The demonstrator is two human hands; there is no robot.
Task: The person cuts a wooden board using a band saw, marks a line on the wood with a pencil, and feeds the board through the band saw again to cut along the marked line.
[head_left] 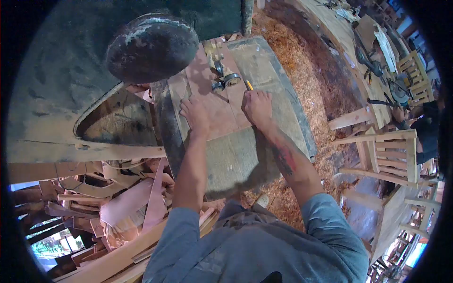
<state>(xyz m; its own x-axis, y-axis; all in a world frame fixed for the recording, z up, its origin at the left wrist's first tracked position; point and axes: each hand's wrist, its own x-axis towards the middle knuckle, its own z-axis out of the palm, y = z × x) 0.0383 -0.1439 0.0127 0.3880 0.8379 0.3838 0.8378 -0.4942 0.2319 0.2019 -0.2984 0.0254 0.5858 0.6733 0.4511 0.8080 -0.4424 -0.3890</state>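
Observation:
My left hand [195, 114] rests on the left part of a reddish-brown board [221, 115], its fingers apart. At the board's right edge, my right hand [258, 107] is closed, with a yellow-tipped pencil [249, 85] sticking out past its fingers. The board lies on a worn wooden machine table [236, 160]. Just beyond my hands are dark round guide wheels [231, 79] on a metal fitting. A big dark disc [152, 49] hangs over the table's far left, hiding part of what lies behind it.
Left of the table stands a large machine frame [56, 104] with a curved opening. Wood offcuts [125, 205] are piled at lower left. Shavings [302, 89] cover the floor. On the right are a long workbench [339, 35], wooden chair frames [387, 160] and another person in dark clothing [427, 134].

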